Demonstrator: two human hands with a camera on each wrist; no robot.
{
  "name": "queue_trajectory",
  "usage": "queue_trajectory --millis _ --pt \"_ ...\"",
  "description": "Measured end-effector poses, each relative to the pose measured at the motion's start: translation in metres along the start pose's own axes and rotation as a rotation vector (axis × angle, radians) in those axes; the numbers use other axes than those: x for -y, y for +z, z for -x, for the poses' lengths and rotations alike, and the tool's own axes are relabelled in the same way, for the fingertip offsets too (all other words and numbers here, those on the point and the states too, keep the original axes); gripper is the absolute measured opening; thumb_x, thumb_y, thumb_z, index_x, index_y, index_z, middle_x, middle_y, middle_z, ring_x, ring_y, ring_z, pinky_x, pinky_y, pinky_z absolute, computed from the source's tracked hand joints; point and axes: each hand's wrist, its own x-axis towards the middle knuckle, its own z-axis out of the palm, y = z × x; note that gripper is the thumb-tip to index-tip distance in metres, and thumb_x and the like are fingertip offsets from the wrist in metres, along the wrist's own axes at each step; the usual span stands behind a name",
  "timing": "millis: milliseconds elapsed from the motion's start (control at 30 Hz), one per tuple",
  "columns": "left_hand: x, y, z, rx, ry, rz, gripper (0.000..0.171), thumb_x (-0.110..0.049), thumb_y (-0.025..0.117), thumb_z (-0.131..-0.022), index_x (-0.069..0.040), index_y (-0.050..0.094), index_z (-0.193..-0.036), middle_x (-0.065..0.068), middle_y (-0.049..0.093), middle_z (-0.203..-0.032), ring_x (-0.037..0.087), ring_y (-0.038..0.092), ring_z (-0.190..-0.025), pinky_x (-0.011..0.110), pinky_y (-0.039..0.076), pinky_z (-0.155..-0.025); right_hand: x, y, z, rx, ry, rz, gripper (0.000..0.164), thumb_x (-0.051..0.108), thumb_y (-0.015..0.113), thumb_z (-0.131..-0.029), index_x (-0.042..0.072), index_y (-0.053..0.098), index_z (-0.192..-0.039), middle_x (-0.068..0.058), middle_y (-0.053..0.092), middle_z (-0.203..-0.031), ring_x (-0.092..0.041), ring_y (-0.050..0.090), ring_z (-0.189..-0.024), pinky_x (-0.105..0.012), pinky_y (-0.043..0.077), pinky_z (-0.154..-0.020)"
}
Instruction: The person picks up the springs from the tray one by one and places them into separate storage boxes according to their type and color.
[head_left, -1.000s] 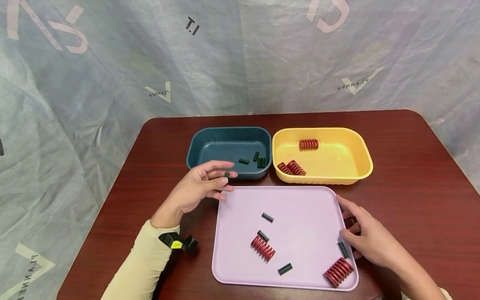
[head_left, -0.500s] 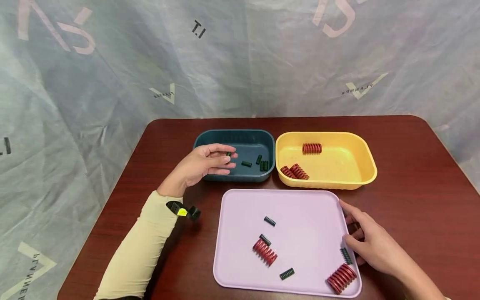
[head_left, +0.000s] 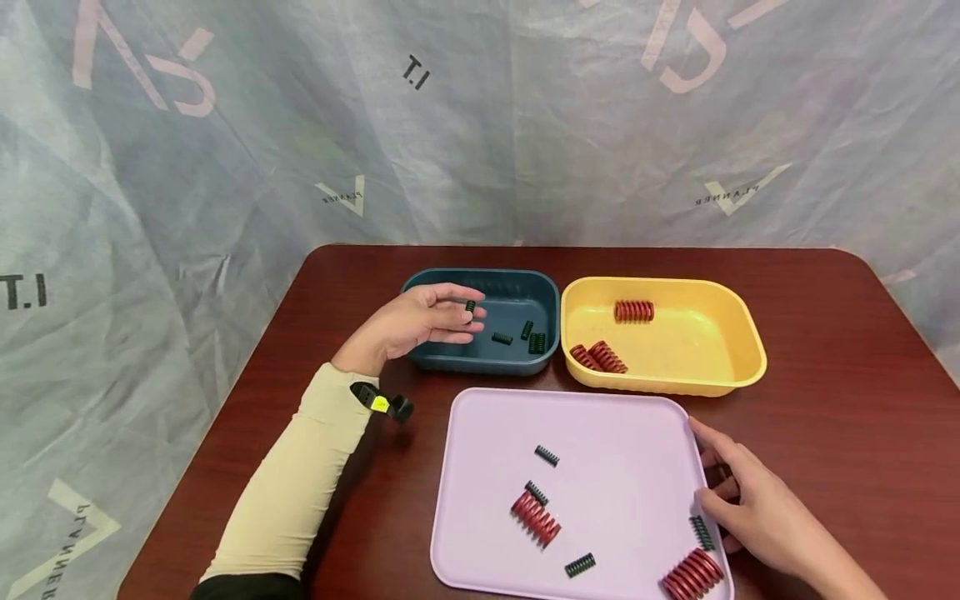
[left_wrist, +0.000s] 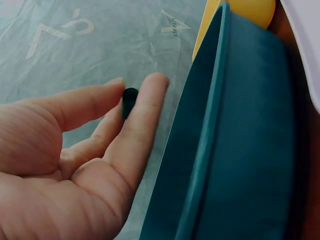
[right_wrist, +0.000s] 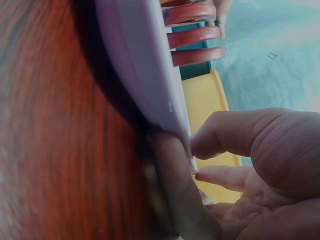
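Note:
My left hand [head_left: 420,321] pinches a small dark green coil spring [head_left: 470,307] between thumb and fingers, above the left part of the teal bin [head_left: 480,365]. In the left wrist view the spring's dark end [left_wrist: 129,102] shows between the fingertips, beside the bin's rim. Several green springs lie in that bin's right side. At the right edge of the lilac tray [head_left: 615,442], my right hand [head_left: 757,504] holds the rim, thumb above and a finger underneath in the right wrist view. Near its thumb lie a green spring [head_left: 702,532] and a thick red spring [head_left: 692,575].
A yellow bin [head_left: 675,333] holding three red springs stands right of the teal one. Also on the tray are a red spring [head_left: 536,518] and green springs [head_left: 547,456]. A grey printed curtain [head_left: 480,125] hangs behind the brown table [head_left: 840,333].
My left hand has moved forward from the teal bin's near edge to over its inside, still pinching the spring. My right hand stays at the tray's edge. The head view has shifted slightly.

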Motion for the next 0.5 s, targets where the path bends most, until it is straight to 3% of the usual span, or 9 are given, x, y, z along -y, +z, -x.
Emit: queue_trajectory --millis 500 --pt "-0.035 -0.014 -0.051 0.105 -0.235 -0.102 0.047 0.004 0.052 -0.106 0.001 0.045 -0.152 0.029 0.044 -0.152 0.039 0.053 -0.134 0.046 0.051 -0.105 0.002 0.002 0.001 -0.019 -0.006 0.007 0.082 -0.002 0.066 -0.095 0.012 0.023 -0.163 -0.02 0.049 -0.122 -0.016 0.062 -0.081 -0.034 0.057 -0.045"
